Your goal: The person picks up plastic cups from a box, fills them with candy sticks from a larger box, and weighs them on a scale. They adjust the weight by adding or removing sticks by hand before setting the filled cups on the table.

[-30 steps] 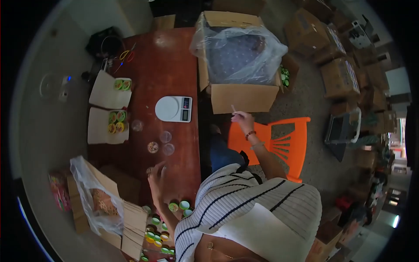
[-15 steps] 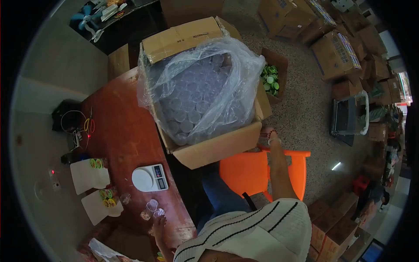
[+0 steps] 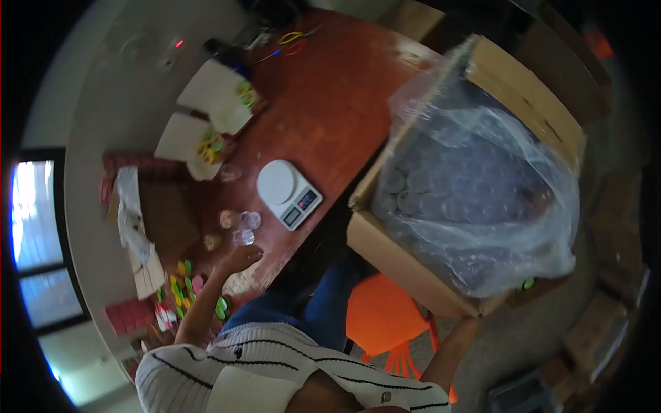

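Note:
My left hand (image 3: 242, 259) is low over the red-brown table (image 3: 323, 89), right beside small clear plastic cups (image 3: 244, 237); its fingers are blurred, and I cannot make out whether they touch a cup. A white kitchen scale (image 3: 277, 182) lies just beyond the cups. My right forearm reaches up to the lower corner of a big open cardboard box (image 3: 406, 265), whose edge hides the fingers of my right hand (image 3: 469, 326). Clear plastic film (image 3: 482, 258) lines the box, and many clear round cups (image 3: 410, 202) fill it.
White open boxes (image 3: 189, 141) with colourful lids stand near the wall. Green, yellow and pink lids (image 3: 182, 286) lie to the left of my left arm. An orange chair (image 3: 382, 313) stands below the big box. More cartons (image 3: 595, 330) are on the floor at right.
The view has turned and shifted towards the left side of the table, so the box now appears further right. My right hand's fingers, visible before at the box edge, are now hidden.

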Demonstrator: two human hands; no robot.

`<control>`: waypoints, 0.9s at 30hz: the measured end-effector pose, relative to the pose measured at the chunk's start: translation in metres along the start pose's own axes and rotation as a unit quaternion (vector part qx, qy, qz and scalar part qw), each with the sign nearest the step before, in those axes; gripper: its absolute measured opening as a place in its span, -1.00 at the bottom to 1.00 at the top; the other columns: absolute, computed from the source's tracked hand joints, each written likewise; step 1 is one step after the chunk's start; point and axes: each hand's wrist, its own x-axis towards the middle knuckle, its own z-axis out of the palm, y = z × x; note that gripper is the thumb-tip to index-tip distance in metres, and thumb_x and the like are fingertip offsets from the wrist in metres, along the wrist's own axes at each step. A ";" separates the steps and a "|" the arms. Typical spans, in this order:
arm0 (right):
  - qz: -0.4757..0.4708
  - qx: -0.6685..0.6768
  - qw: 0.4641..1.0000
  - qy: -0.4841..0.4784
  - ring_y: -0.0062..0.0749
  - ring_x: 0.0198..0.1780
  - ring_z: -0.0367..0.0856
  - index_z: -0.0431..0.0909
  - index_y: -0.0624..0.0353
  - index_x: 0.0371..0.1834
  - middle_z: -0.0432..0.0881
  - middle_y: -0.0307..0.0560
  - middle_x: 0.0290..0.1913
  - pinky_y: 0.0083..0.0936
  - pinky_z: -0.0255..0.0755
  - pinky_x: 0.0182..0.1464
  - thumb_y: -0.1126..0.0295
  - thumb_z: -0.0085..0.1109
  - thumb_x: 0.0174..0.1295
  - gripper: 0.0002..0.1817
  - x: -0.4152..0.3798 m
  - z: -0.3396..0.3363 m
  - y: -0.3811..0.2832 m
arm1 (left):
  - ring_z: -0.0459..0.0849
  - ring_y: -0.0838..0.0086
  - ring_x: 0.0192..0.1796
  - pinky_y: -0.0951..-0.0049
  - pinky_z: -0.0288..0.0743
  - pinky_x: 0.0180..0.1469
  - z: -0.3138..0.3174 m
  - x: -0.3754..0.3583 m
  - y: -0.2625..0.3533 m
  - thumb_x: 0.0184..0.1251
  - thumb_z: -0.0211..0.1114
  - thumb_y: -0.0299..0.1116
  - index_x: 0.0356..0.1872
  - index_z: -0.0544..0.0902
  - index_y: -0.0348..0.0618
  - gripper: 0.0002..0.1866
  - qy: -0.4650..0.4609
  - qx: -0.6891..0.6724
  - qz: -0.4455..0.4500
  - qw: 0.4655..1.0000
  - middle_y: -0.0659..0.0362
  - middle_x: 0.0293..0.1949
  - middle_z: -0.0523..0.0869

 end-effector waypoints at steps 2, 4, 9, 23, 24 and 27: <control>-0.015 -0.065 0.998 -0.021 -0.07 0.10 0.54 0.47 0.26 0.26 0.56 0.13 0.17 -0.28 0.46 0.11 0.11 0.12 0.46 -0.51 0.013 -0.011 -0.002 | 0.78 0.10 -0.02 0.18 0.63 0.09 -0.001 -0.009 0.003 0.44 0.30 -0.28 0.00 0.72 -0.24 -0.73 0.010 -0.014 -0.039 0.999 -0.06 -0.06 0.80; -0.021 -0.115 0.993 -0.023 -0.05 0.14 0.51 0.44 0.26 0.29 0.53 0.14 0.20 -0.26 0.44 0.14 0.09 0.12 0.46 -0.48 0.002 -0.054 0.011 | 0.78 0.10 0.01 0.19 0.62 0.10 -0.005 -0.024 0.003 0.46 0.28 -0.30 0.00 0.72 -0.23 -0.74 0.028 -0.032 -0.057 0.997 -0.04 -0.06 0.81; -0.023 -0.215 0.976 0.036 0.00 0.23 0.45 0.38 0.27 0.36 0.46 0.15 0.30 -0.22 0.38 0.23 0.05 0.13 0.46 -0.41 -0.128 0.118 0.023 | 0.80 0.30 -0.03 0.31 0.65 0.00 -0.039 -0.083 -0.019 0.43 0.30 -0.46 0.01 0.73 -0.24 -0.79 0.181 -0.127 -0.075 0.972 0.01 -0.06 0.80; -0.129 -0.415 0.878 0.202 0.12 0.50 0.26 0.21 0.29 0.56 0.28 0.20 0.55 -0.11 0.24 0.47 -0.06 0.15 0.45 -0.19 -0.264 0.489 -0.135 | 0.81 0.50 -0.05 0.45 0.64 0.05 -0.136 -0.352 -0.301 0.58 0.17 -0.46 0.10 0.71 -0.27 -0.77 0.659 -0.270 -0.206 0.671 0.08 -0.14 0.84; -0.134 -0.423 0.871 0.210 0.13 0.52 0.25 0.19 0.29 0.58 0.27 0.20 0.57 -0.10 0.23 0.49 -0.06 0.15 0.45 -0.18 -0.275 0.508 -0.140 | 0.82 0.47 -0.06 0.45 0.63 0.03 -0.140 -0.357 -0.318 0.55 0.20 -0.46 0.10 0.71 -0.24 -0.77 0.655 -0.245 -0.225 0.678 0.08 -0.14 0.85; -0.476 -0.415 0.774 0.040 0.06 0.45 0.40 0.35 0.26 0.48 0.44 0.19 0.44 -0.15 0.31 0.47 0.18 0.26 0.43 -0.36 -0.329 0.655 -0.261 | 0.82 0.33 0.00 0.38 0.64 0.05 -0.163 -0.336 -0.358 0.48 0.27 -0.46 0.12 0.69 -0.21 -0.74 0.626 -0.219 -0.185 0.725 0.02 -0.08 0.82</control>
